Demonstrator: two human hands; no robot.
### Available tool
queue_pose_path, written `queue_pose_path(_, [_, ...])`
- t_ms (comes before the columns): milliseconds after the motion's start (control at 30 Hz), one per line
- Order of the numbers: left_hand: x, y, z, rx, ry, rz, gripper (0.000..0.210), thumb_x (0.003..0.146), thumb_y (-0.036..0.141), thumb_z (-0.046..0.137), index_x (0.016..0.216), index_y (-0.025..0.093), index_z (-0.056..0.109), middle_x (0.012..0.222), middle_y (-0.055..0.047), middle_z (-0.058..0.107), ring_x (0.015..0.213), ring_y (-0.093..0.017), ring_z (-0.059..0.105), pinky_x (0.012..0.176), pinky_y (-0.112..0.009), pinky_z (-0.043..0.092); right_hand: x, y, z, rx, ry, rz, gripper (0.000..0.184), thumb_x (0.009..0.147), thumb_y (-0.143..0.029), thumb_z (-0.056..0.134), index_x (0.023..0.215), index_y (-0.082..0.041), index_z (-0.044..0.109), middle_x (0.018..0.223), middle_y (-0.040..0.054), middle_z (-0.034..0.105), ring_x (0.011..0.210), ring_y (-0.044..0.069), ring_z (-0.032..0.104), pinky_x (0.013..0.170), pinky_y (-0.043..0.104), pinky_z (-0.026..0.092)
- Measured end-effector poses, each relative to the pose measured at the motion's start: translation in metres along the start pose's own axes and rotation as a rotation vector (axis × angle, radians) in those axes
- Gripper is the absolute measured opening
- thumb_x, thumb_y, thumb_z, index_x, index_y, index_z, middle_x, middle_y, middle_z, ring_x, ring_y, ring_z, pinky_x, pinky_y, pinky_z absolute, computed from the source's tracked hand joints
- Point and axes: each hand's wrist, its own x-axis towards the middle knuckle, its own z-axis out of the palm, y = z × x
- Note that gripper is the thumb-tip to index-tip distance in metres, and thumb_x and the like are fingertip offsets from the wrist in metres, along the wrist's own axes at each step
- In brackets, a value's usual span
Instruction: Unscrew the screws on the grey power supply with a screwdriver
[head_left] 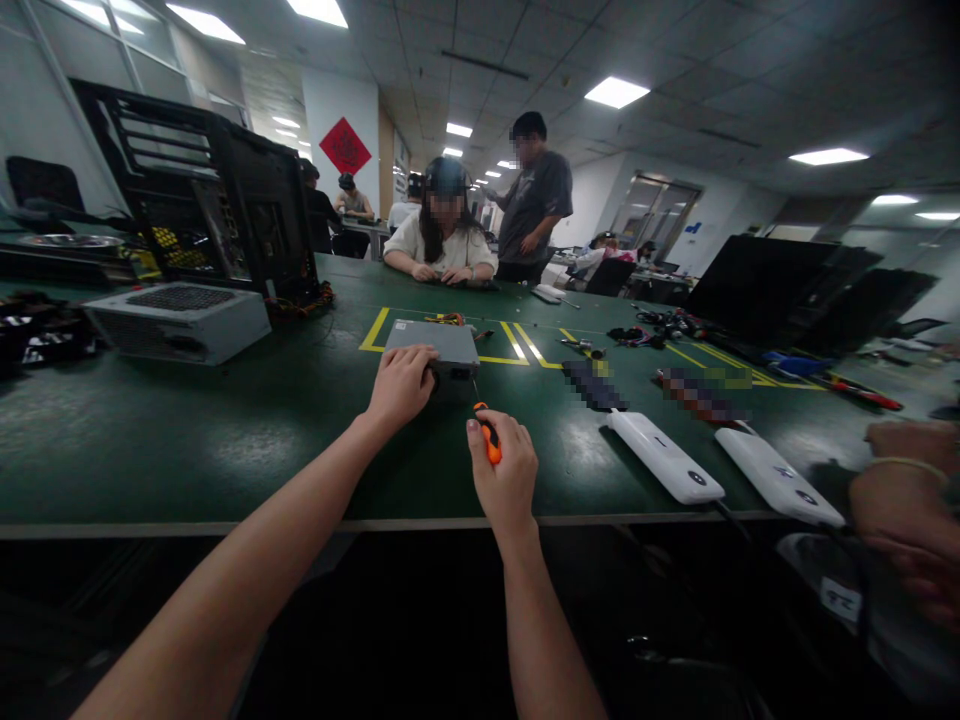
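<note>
Head view: saw left hand (403, 382) laid on grey box (442, 343), could not tell if gripping. Saw right hand (509, 462) wrapped round orange screwdriver (492, 447), with box just ahead.

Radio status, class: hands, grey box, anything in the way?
Left hand on grey box. Right hand gripping orange screwdriver, shaft aimed at box's near right corner; contact unclear. Wires behind box, clear of screwdriver.

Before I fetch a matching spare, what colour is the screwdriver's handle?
The screwdriver's handle is orange with black; the head view shows it.
</note>
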Motion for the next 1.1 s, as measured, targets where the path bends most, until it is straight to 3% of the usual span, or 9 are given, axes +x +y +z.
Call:
queue_pose_path(133, [0.0, 0.002, -0.002, -0.006, 0.002, -0.007, 0.029, 0.085, 0.018, 0.042, 0.109, 0.021, 0.057, 0.122, -0.006, 0.06, 0.114, -0.022, 0.052, 0.098, -0.039, 0.034, -0.001, 0.0, 0.001, 0.028, 0.02, 0.088, 0.023, 0.088, -0.038, 0.046, 0.098, -0.018, 0.053, 0.075, 0.0023, 0.061, 0.064, 0.016, 0.056, 0.064, 0.028, 0.042])
queue_pose_path(333, [0.002, 0.004, -0.003, 0.041, -0.01, -0.004, 0.028, 0.085, 0.018, 0.042, 0.108, 0.02, 0.057, 0.12, -0.006, 0.061, 0.111, -0.023, 0.054, 0.095, -0.039, 0.035, 0.0, 0.001, 0.0, -0.019, 0.041, -0.056, 0.007, 0.083, -0.025, 0.051, 0.084, -0.02, 0.055, 0.078, 0.0036, 0.062, 0.071, 0.018, 0.053, 0.07, 0.03, 0.043])
queue_pose_path(600, [0.003, 0.005, -0.007, 0.08, -0.035, -0.012, 0.026, 0.085, 0.02, 0.043, 0.107, 0.019, 0.058, 0.115, -0.008, 0.062, 0.108, -0.026, 0.054, 0.092, -0.04, 0.036, -0.002, 0.0, 0.0, 0.057, 0.025, 0.086, 0.02, 0.089, -0.036, 0.045, 0.096, -0.018, 0.053, 0.075, 0.0019, 0.061, 0.065, 0.015, 0.055, 0.064, 0.028, 0.041])
queue_pose_path(833, [-0.001, -0.002, -0.007, 0.055, -0.019, 0.016, 0.028, 0.083, 0.02, 0.045, 0.109, 0.02, 0.056, 0.119, -0.006, 0.06, 0.111, -0.025, 0.051, 0.094, -0.04, 0.036, 0.0, 0.001, -0.002, -0.033, 0.056, -0.105, 0.008, 0.082, -0.022, 0.05, 0.082, -0.019, 0.058, 0.076, 0.0038, 0.057, 0.074, 0.018, 0.05, 0.072, 0.032, 0.041])
queue_pose_path(1000, [-0.002, -0.008, -0.004, 0.014, -0.007, 0.064, 0.028, 0.083, 0.02, 0.046, 0.11, 0.019, 0.056, 0.121, -0.006, 0.059, 0.113, -0.023, 0.05, 0.1, -0.038, 0.033, -0.002, 0.0, -0.001, 0.054, 0.034, 0.034, 0.022, 0.09, -0.035, 0.044, 0.096, -0.019, 0.056, 0.079, 0.0037, 0.061, 0.071, 0.016, 0.054, 0.07, 0.03, 0.041])
queue_pose_path(1100, [-0.002, -0.009, -0.003, -0.009, 0.01, 0.07, 0.027, 0.083, 0.02, 0.046, 0.108, 0.018, 0.056, 0.121, -0.007, 0.059, 0.115, -0.022, 0.05, 0.103, -0.038, 0.03, -0.003, 0.001, 0.001, 0.073, 0.049, 0.078, 0.021, 0.089, -0.035, 0.045, 0.098, -0.018, 0.053, 0.075, 0.0021, 0.061, 0.064, 0.015, 0.053, 0.064, 0.028, 0.041])
